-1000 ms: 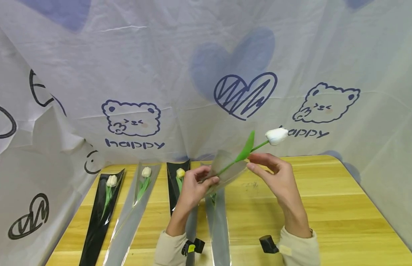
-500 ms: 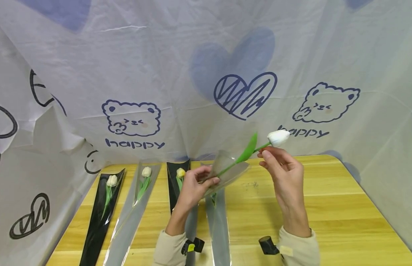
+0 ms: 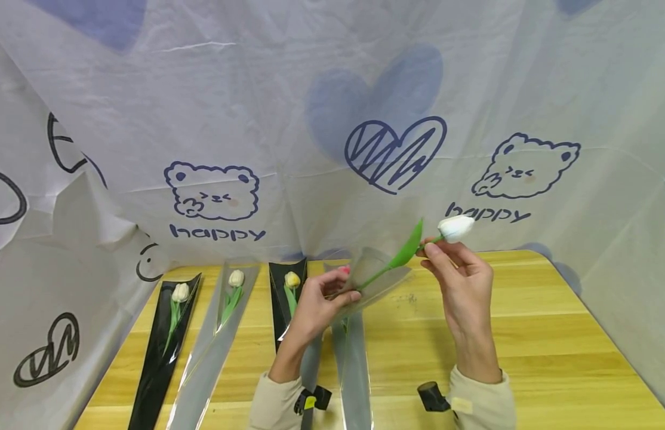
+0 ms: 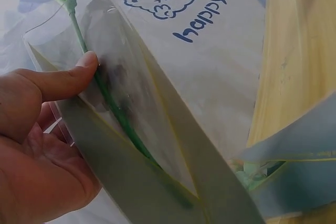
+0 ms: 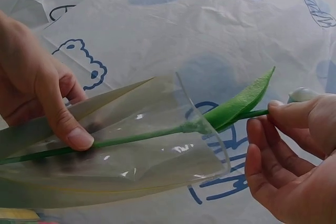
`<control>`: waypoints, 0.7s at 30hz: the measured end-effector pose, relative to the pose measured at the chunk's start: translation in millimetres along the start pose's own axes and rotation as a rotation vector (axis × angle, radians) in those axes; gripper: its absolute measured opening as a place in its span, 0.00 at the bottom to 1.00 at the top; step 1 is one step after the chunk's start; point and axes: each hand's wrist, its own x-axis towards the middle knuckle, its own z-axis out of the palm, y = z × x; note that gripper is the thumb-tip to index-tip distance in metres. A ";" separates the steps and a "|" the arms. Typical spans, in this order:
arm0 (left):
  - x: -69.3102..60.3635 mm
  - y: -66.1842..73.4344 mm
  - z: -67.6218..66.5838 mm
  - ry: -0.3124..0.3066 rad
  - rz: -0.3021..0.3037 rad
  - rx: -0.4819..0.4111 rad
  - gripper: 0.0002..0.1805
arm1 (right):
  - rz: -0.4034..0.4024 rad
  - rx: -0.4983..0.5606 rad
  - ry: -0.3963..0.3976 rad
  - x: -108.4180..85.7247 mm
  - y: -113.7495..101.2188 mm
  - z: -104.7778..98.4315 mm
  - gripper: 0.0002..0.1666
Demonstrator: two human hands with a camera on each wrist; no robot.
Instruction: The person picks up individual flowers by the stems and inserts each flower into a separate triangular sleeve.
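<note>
A white artificial tulip (image 3: 456,229) slants up to the right, its green leaf (image 5: 236,100) just beyond the mouth of a clear-fronted, grey-backed flower sleeve (image 4: 142,93). The lower stem (image 5: 126,140) runs inside the sleeve. My left hand (image 3: 316,301) grips the sleeve near its mouth, thumb on the clear front over the stem and fingers behind. With thumb and index finger my right hand (image 3: 464,286) pinches the stem just below the bloom. Its other fingers are loosely bent. In the right wrist view, that hand mostly hides the bloom.
On the wooden table (image 3: 553,334) lie sleeved tulips to the left: one in a black sleeve (image 3: 157,352), one in a grey sleeve (image 3: 209,346), and another black sleeve (image 3: 279,298) with a yellowish bloom. Another grey sleeve (image 3: 354,370) lies below the hands. A printed cloth (image 3: 311,209) hangs behind.
My right hand has moved from beside the leaf up to the stem under the bloom and pinches it. Tulip, sleeve and left hand have shifted slightly right; a pink spot shows behind the left fingers.
</note>
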 end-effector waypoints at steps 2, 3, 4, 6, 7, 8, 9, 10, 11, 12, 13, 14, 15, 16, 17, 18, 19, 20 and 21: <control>-0.2 1.1 -0.4 -0.009 0.002 0.000 0.08 | 0.001 -0.032 -0.008 -0.6 0.2 0.7 0.03; -0.4 1.4 -0.6 -0.014 0.005 0.000 0.08 | 0.001 -0.050 -0.012 -0.9 0.3 1.1 0.03; -0.4 2.0 -0.8 -0.019 0.007 -0.002 0.09 | 0.001 -0.071 -0.017 -1.3 0.5 1.5 0.03; -0.8 3.7 -1.1 -0.024 0.013 -0.001 0.09 | 0.001 -0.110 -0.027 -1.9 1.1 2.5 0.04; -0.7 4.3 -1.1 -0.026 0.016 -0.002 0.09 | 0.000 -0.123 -0.032 -2.2 1.5 3.0 0.05; -0.8 4.7 -1.2 -0.026 0.021 -0.003 0.09 | -0.001 -0.137 -0.037 -2.6 1.8 3.6 0.06; -1.0 5.8 -1.3 -0.024 0.023 -0.003 0.09 | -0.001 -0.146 -0.039 -2.9 2.4 4.2 0.06; -1.1 7.2 -1.3 -0.022 0.022 -0.006 0.09 | -0.003 -0.155 -0.042 -3.1 2.8 4.8 0.07; -1.3 8.2 -1.3 -0.019 0.022 -0.006 0.09 | -0.006 -0.166 -0.043 -3.4 3.2 5.4 0.07; -1.5 9.1 -1.3 -0.017 0.020 -0.006 0.09 | -0.008 -0.177 -0.044 -3.8 3.7 5.9 0.07; -1.6 10.1 -1.3 -0.016 0.018 -0.006 0.09 | -0.011 -0.188 -0.044 -4.1 4.2 6.5 0.07; -1.7 10.7 -1.2 -0.015 0.015 -0.006 0.09 | -0.013 -0.196 -0.042 -4.5 4.7 7.0 0.07; -1.7 11.4 -1.1 -0.016 0.010 -0.007 0.09 | -0.014 -0.206 -0.041 -4.8 5.1 7.7 0.07; -1.8 12.0 -1.0 -0.017 0.006 -0.008 0.09 | -0.014 -0.213 -0.043 -5.2 5.4 8.4 0.07; -1.8 12.7 -0.9 -0.017 0.003 -0.010 0.09 | -0.014 -0.219 -0.049 -5.3 5.6 9.3 0.07; -1.8 13.2 -0.8 -0.020 0.003 -0.014 0.09 | -0.012 -0.221 -0.055 -5.5 5.8 10.1 0.07; -1.7 13.6 -0.7 -0.023 0.006 -0.017 0.09 | -0.012 -0.228 -0.063 -5.5 5.8 10.8 0.07; -1.5 14.1 -0.7 -0.026 0.007 -0.021 0.09 | -0.011 -0.237 -0.073 -5.7 5.8 11.4 0.07; -1.5 15.0 -0.9 -0.029 0.008 -0.025 0.09 | -0.009 -0.248 -0.085 -5.8 5.6 11.9 0.08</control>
